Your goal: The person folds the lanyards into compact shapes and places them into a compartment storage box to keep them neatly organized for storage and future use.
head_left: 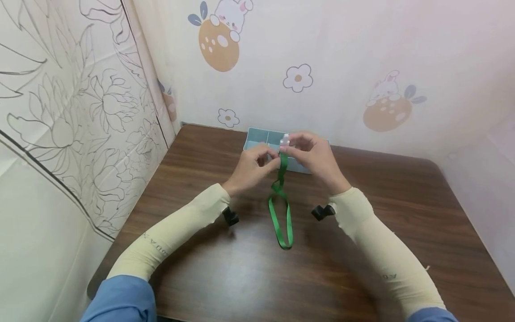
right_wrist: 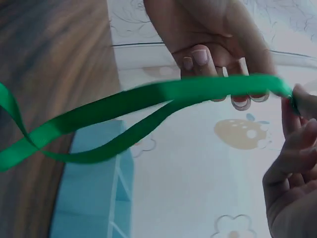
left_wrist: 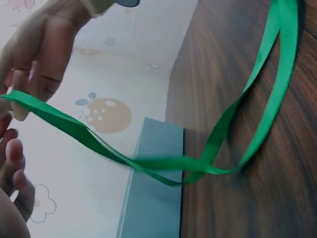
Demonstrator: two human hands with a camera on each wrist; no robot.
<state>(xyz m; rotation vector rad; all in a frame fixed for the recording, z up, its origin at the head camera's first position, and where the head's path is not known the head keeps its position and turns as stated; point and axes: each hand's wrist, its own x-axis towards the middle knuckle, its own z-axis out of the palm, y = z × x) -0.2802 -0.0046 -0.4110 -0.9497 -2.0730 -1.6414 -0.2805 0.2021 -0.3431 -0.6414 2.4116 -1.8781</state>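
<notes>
A green ribbon lanyard (head_left: 280, 214) hangs from both hands, its lower loop dangling over the table. At its top end is a small clear-white piece (head_left: 285, 139), too small to make out its kind. My right hand (head_left: 315, 156) pinches that piece between thumb and fingers. Just below it, my left hand (head_left: 253, 167) pinches the ribbon's upper end. In the left wrist view the lanyard (left_wrist: 267, 119) runs in two strands from the fingers. The right wrist view shows the ribbon (right_wrist: 148, 96) crossing in front of the left hand (right_wrist: 213, 34); the right hand (right_wrist: 297, 168) grips its end.
A light-blue divided box (head_left: 257, 136) stands behind the hands at the table's back edge, partly hidden by them. The brown wood-grain table (head_left: 241, 277) meets a patterned curtain (head_left: 342, 53) at the back, with another patterned sheet (head_left: 80, 103) along the left.
</notes>
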